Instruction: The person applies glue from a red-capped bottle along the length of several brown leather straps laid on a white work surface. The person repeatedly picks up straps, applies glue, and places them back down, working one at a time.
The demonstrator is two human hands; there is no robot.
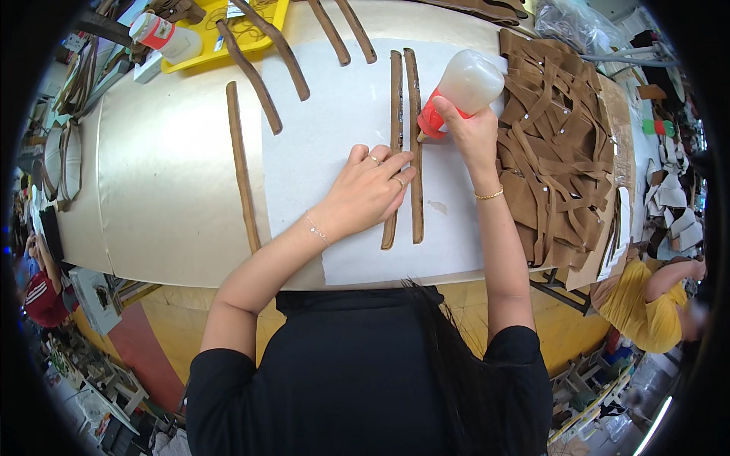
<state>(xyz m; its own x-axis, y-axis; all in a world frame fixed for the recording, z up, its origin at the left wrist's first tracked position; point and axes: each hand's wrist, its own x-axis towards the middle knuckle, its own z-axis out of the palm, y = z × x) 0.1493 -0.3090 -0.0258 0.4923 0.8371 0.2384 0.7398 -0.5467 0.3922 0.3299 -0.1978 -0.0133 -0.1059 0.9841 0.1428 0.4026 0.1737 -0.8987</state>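
Note:
Two narrow brown straps lie side by side on a white sheet (304,167), with dark shiny marks along their upper parts. My left hand (369,190) rests across the left strap (396,99), its fingers extended and their tips reaching the right strap (417,197). In my right hand (471,140) is a squeeze bottle (473,80), translucent with a red band, tipped upside down. Its nozzle points down at the right strap beside my left fingertips; whether it touches is too small to tell.
A heap of brown strap pieces (555,137) covers the table's right side. More straps lie at left, including a long one (242,167). A yellow tray (220,38) and a second bottle (167,38) stand at the far left. Two people work nearby, one in yellow (646,304).

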